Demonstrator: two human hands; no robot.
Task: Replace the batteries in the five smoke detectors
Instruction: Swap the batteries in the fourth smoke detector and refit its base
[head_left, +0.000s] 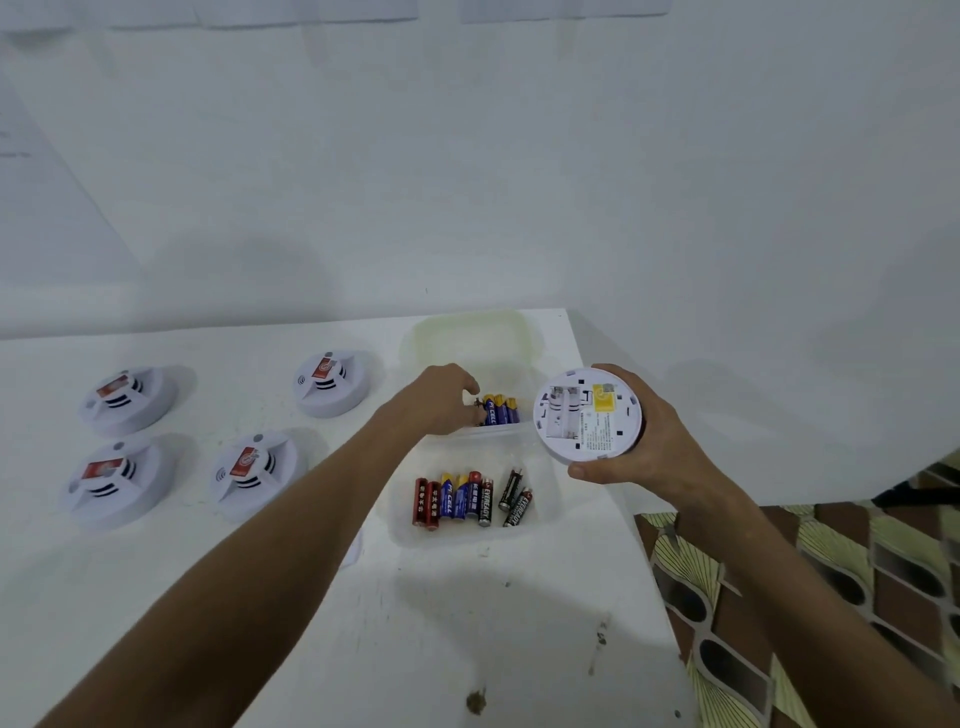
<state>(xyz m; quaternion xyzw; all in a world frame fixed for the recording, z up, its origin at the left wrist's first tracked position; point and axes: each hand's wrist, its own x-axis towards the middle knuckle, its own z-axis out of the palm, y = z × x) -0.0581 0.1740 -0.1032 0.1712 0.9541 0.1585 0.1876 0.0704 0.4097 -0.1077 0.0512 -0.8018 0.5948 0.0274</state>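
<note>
My right hand (641, 447) grips a white smoke detector (587, 415) turned underside up, its battery bay bare and a yellow label showing. My left hand (441, 397) reaches into a clear container (519, 364) and its curled fingertips touch the blue-and-gold batteries (500, 409) there; whether it pinches one I cannot tell. A nearer clear tray (545, 512) holds several mixed batteries (470, 500), red, blue and black. Several other smoke detectors lie face up on the white table at left: one at the back (328, 383), one in the middle (254, 470), two at far left (122, 397) (111, 480).
The white table (311, 623) ends on the right at an edge near my right forearm, with a patterned floor (831, 597) beyond. A white wall stands close behind the table. Small dark marks (475, 701) spot the tabletop near me.
</note>
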